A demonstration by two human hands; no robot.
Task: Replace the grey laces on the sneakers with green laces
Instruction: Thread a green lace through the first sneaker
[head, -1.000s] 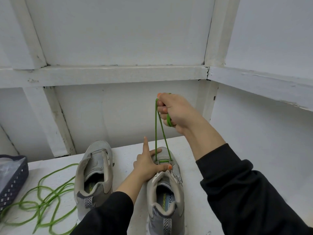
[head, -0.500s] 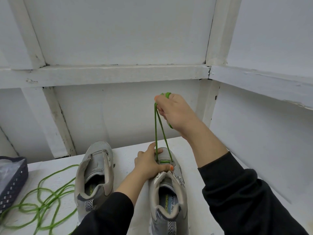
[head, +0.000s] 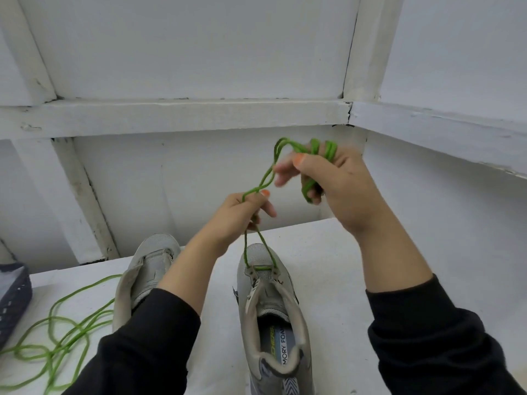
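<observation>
Green lace (head: 245,249), threaded through the front eyelets of the sneaker (head: 256,253) by the worktop's (head: 328,266) near edge, rises into the left hand's (head: 236,215) pinching fingers and loops around the right hand's (head: 339,183) half-curled fingers.

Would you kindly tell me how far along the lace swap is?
Done: no grey laces show on either sneaker. In hand: a green lace crosses only the toe-end eyelets of one sneaker; left hand pinches both strands, right hand holds the slack. Left: its remaining eyelets, plus the bare sneaker and the loose lace.
</observation>
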